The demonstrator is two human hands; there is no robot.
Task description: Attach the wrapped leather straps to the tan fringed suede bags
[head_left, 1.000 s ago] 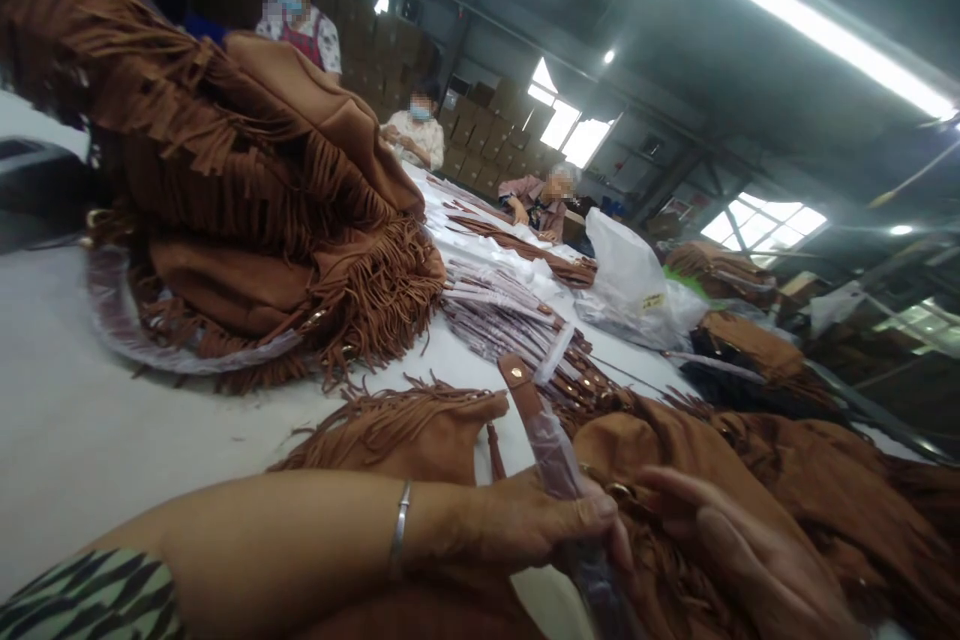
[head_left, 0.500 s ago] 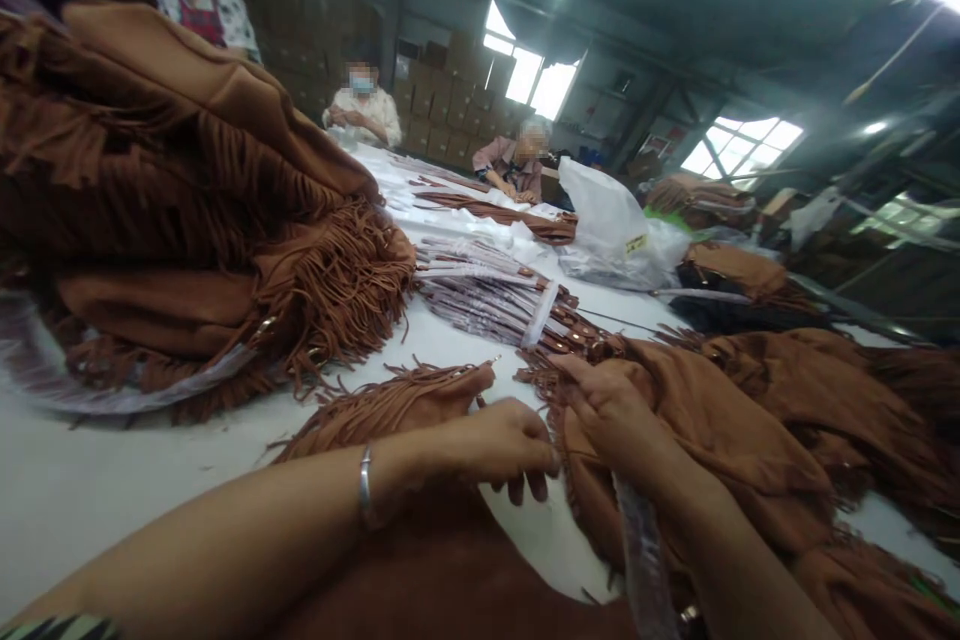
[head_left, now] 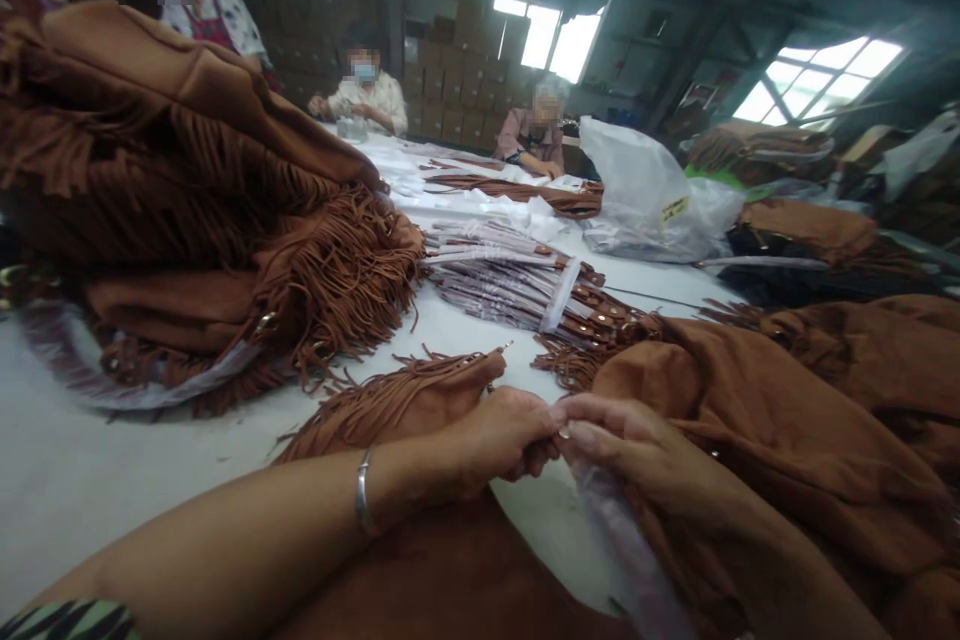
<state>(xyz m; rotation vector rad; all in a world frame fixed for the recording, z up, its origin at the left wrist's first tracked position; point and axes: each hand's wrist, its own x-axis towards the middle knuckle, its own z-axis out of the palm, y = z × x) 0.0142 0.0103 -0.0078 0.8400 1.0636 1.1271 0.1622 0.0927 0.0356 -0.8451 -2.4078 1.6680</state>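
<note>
My left hand (head_left: 510,435) is closed in a pinch, its fingertips meeting those of my right hand; what it grips is hidden. My right hand (head_left: 626,435) is closed on the end of a plastic-wrapped bag strap (head_left: 622,540), which hangs down toward me. A small metal glint shows between the fingertips. Just behind my left hand lies a brown fringed bag (head_left: 405,410), partly covered by my forearm. Another brown suede-like bag (head_left: 780,420) lies right of my right hand.
A tall pile of fringed bags (head_left: 187,170) stands at left. Beyond my hands lies a bundle of wrapped straps (head_left: 502,285). A white plastic bag (head_left: 637,180) sits farther back on the white table (head_left: 172,470). Several people work across the table, before stacked cartons (head_left: 450,80).
My right hand has come down from the fringe, bringing the strap end to my left hand. My left fingers have curled from hanging loosely into a pinch. The view has shifted slightly.
</note>
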